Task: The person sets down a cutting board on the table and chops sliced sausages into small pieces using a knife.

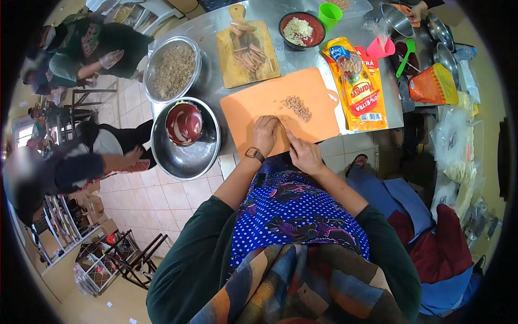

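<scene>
An orange cutting board [248, 110] lies before me at the table's edge, with a small heap of finely chopped brownish-pink bits [298, 108] on it. My left hand [265, 133], with a watch on its wrist, rests on the board with its fingers curled down. What lies under those fingers is hidden. In my right hand [306, 155] is a knife [284, 126]; its thin blade points away from me, close beside the left fingertips. Farther back, a wooden board [232, 51] bears sausage strips [250, 57] and a few larger sausage pieces [243, 27].
Left stand a metal bowl of ground filling [175, 70] and another metal bowl [186, 162] holding a red bowl [184, 123]. Behind are a bowl of chopped white pieces [298, 31] and a green cup [329, 16]. Yellow packets [362, 92] lie right. People stand left; another's hand [415, 13] shows top right.
</scene>
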Motion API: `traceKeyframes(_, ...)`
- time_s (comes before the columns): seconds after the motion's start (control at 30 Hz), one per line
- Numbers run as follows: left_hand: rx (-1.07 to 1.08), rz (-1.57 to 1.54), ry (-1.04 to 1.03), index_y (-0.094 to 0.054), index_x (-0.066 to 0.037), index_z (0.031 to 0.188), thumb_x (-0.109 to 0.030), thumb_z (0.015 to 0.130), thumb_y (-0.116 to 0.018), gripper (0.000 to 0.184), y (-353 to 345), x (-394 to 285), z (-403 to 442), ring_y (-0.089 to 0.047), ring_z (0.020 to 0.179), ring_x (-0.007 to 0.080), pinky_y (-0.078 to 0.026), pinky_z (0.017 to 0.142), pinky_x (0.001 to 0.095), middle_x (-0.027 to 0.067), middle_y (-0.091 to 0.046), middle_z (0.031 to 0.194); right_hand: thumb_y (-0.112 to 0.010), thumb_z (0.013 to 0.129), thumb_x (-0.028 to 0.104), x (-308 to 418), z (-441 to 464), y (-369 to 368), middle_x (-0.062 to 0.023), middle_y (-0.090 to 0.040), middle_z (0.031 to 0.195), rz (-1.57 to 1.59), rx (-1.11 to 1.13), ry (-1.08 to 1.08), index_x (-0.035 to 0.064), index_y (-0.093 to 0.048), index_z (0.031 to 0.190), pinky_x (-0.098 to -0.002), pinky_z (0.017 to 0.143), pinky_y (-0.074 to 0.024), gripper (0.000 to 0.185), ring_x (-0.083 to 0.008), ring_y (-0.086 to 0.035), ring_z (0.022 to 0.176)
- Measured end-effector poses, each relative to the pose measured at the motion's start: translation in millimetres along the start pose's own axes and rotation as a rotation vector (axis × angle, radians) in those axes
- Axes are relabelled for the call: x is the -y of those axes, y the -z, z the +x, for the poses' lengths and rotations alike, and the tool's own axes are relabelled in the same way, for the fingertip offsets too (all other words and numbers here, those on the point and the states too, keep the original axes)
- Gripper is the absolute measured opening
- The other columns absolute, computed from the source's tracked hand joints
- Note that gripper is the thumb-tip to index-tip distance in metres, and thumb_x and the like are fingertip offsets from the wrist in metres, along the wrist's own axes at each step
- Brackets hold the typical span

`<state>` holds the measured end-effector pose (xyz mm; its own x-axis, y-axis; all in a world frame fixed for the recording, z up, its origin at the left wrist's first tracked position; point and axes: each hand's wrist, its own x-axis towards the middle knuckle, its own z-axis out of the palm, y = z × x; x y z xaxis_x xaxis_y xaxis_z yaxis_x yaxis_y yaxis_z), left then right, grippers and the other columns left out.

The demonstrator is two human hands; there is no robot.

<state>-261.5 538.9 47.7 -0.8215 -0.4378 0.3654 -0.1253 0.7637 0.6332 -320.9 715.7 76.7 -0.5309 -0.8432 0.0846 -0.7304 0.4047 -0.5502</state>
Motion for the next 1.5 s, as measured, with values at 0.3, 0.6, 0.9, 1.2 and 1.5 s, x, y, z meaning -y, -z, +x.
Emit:
traceKeyframes(0.3,0.028,-0.016,0.016,-0.067,-0.001,0.086,-0.001,0.078,-0.068,0.008,5,-3,1,-0.063,0.089,0.0318,-0.052,0.078,0.0399,0.0126,-0.066,0.094,-0.06,0.082,0.014,-5,-30,0,-0.0113,-0.068,0.088,0.022,0.075,-0.052,0.007,-0.045,0.14,-0.0399,0.059,-0.0543,0.06,-0.0281,-0.067,0.069)
traceKeyframes(0.6,0.045,-0.004,0.044,-0.067,-0.002,0.087,-0.001,0.079,-0.068,0.008,5,0,-2,-0.064,0.089,0.0326,-0.053,0.077,0.0408,0.0129,-0.067,0.095,-0.06,0.082,0.013,-1,-2,-15,-0.0121,-0.068,0.084,-0.014,0.02,0.007,0.0067,-0.046,0.14,-0.0419,0.058,-0.053,0.059,-0.0294,-0.066,0.067)
traceKeyframes(0.9,0.053,-0.03,0.064,-0.067,-0.003,0.087,0.0,0.079,-0.068,0.009,4,5,-7,-0.064,0.088,0.0315,-0.053,0.076,0.0395,0.0118,-0.066,0.094,-0.06,0.083,0.015,4,4,-10,-0.0132,-0.068,0.085,0.017,0.01,0.028,0.0075,-0.044,0.141,-0.0431,0.057,-0.053,0.061,-0.0315,-0.065,0.064)
traceKeyframes(1.2,0.0,-0.049,0.068,-0.068,-0.003,0.083,0.0,0.077,-0.07,0.007,9,2,-5,-0.063,0.087,0.0296,-0.052,0.075,0.0382,0.0105,-0.067,0.091,-0.06,0.082,0.013,5,-23,2,-0.0152,-0.068,0.088,0.085,0.047,-0.033,0.0063,-0.046,0.139,-0.0431,0.059,-0.0536,0.059,-0.031,-0.066,0.067)
traceKeyframes(1.5,0.037,-0.047,0.089,-0.067,-0.002,0.083,0.0,0.076,-0.07,0.008,14,3,-7,-0.063,0.086,0.0303,-0.052,0.075,0.0385,0.0107,-0.067,0.09,-0.059,0.081,0.014,-1,-8,-15,-0.0155,-0.068,0.089,0.048,0.065,0.01,0.0069,-0.043,0.141,-0.0442,0.062,-0.0538,0.062,-0.0319,-0.066,0.068)
